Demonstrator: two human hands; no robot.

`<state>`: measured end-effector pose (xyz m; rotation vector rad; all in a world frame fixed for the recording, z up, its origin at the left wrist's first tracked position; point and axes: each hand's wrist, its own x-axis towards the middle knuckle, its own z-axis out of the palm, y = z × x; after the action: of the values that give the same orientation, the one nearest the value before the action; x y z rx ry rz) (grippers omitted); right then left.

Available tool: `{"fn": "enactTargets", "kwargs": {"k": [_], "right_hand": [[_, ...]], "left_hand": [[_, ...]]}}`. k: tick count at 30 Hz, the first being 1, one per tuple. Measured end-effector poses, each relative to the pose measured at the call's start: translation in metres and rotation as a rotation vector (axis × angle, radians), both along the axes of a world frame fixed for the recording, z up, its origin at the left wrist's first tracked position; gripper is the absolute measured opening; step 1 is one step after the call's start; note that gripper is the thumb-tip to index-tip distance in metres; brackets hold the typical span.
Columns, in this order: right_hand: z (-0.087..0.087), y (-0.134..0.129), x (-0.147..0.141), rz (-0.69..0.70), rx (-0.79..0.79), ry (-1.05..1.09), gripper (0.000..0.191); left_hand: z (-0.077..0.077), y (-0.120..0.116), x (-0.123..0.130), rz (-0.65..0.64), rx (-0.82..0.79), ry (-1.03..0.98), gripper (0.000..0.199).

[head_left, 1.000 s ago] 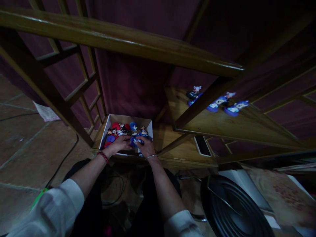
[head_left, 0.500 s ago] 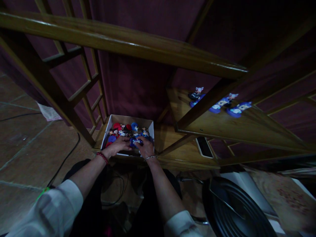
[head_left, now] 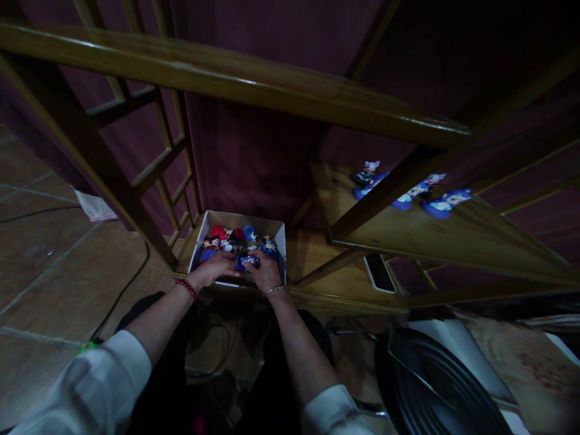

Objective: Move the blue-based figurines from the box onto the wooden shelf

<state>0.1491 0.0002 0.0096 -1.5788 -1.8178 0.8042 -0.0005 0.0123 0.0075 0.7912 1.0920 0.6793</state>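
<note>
An open cardboard box (head_left: 281,244) with white outer sides holds several small figurines on red and blue bases. Over its front part, my right hand (head_left: 266,270) grips a blue-based figurine (head_left: 247,261) between thumb and fingers. My left hand (head_left: 216,269), with a red bead bracelet at the wrist, reaches over the box's front edge from the left. Its fingertips are beside or on the same figurine's base; the exact contact is too dark to make out. Red-based figurines (head_left: 219,232) lie at the back left of the box.
Several figurines (head_left: 446,203) stand on a raised wooden shelf (head_left: 385,238) at right. A phone (head_left: 379,273) lies on the lower board. A wooden rail (head_left: 226,78) crosses above the hands, and a black round stool (head_left: 435,386) is at lower right.
The figurine in my right hand has shifted slightly left and now looks tilted differently. The camera view has moved a little, so the shelf and stool appear further right.
</note>
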Motion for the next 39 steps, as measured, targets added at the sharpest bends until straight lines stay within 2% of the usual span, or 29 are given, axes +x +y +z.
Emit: {"fn": "enactTargets", "kwargs": {"k": [8, 16, 23, 28, 32, 35, 39], "right_hand": [[0.0, -0.001, -0.003, 0.072, 0.016, -0.033, 0.016], [-0.004, -0.005, -0.01, 0.158, 0.005, -0.179, 0.018], [-0.005, -0.005, -0.011, 0.141, 0.001, -0.3, 0.021], [-0.003, -0.004, -0.009, 0.13, -0.006, -0.329, 0.019], [-0.001, -0.004, -0.009, 0.128, -0.025, -0.366, 0.022], [-0.001, -0.004, -0.01, 0.129, -0.031, -0.387, 0.025], [-0.002, -0.003, -0.011, 0.133, -0.01, -0.399, 0.025]], "left_hand": [[0.004, -0.001, -0.006, 0.023, -0.047, 0.056, 0.008], [0.005, -0.006, -0.012, -0.062, -0.041, 0.153, 0.011], [0.005, -0.007, -0.005, -0.159, 0.005, 0.21, 0.01], [0.0, -0.004, 0.003, -0.086, -0.029, 0.22, 0.01], [-0.011, -0.003, 0.004, -0.084, 0.014, 0.257, 0.015], [-0.015, -0.002, 0.003, -0.077, 0.107, 0.374, 0.021], [-0.011, -0.001, 0.001, -0.114, 0.23, 0.622, 0.016]]}}
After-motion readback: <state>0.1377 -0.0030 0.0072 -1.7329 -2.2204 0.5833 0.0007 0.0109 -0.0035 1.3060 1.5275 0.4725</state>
